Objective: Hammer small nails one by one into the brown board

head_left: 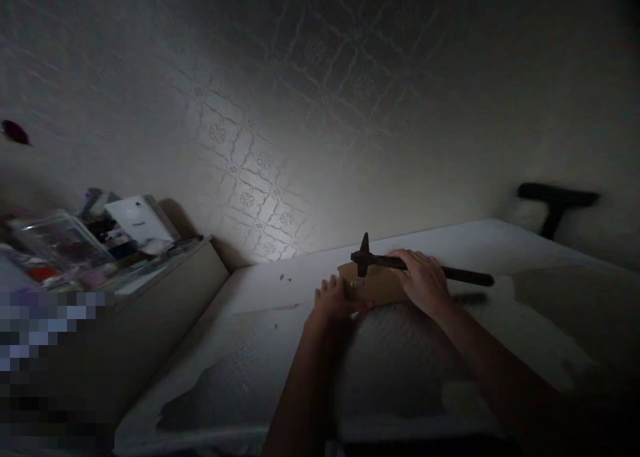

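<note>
In my right hand (425,284) is a hammer (385,262), gripped partway along its dark handle. Its head is over the upper left part of a brown board (385,290), and the handle's end sticks out to the right. My left hand (333,300) grips the board's left end, thumb along the near edge and fingers over the far side. Several small shiny nail-like bits (357,282) show on the board beneath the hammer head. Dim light leaves it unclear whether they are driven in.
The board lies on a white tabletop (270,290) with grey worn patches. A few tiny dark bits (285,278) are left of it. A cabinet (165,310) on the left carries a white box (140,218) and a clear container (60,244). Behind stands a patterned wall (320,124); a dark T-shaped object (555,200) is at right.
</note>
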Available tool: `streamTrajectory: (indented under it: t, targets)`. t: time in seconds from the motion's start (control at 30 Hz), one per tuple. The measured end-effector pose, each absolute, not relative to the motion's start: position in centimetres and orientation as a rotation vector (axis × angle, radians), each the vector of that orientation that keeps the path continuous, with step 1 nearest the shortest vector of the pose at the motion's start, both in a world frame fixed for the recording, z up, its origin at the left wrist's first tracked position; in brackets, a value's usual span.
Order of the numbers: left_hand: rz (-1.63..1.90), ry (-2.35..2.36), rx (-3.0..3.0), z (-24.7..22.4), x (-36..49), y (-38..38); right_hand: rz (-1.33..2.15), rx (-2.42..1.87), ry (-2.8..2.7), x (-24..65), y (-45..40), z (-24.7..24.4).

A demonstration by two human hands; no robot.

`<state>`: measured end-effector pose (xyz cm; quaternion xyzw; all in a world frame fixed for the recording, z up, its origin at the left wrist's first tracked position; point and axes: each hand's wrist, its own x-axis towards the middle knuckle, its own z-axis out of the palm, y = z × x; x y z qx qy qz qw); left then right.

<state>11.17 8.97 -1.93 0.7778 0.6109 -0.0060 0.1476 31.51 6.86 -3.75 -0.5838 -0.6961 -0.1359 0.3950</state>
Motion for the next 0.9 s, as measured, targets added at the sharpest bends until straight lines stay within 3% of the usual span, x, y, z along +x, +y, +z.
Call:
streamTrajectory:
  t: [0.9]
  targets:
    - [-0.031, 1.759, 2.253, -1.68, 11.34, 8.76, -0.358, -1.523, -1.795, 31.22, 6.80, -4.08]
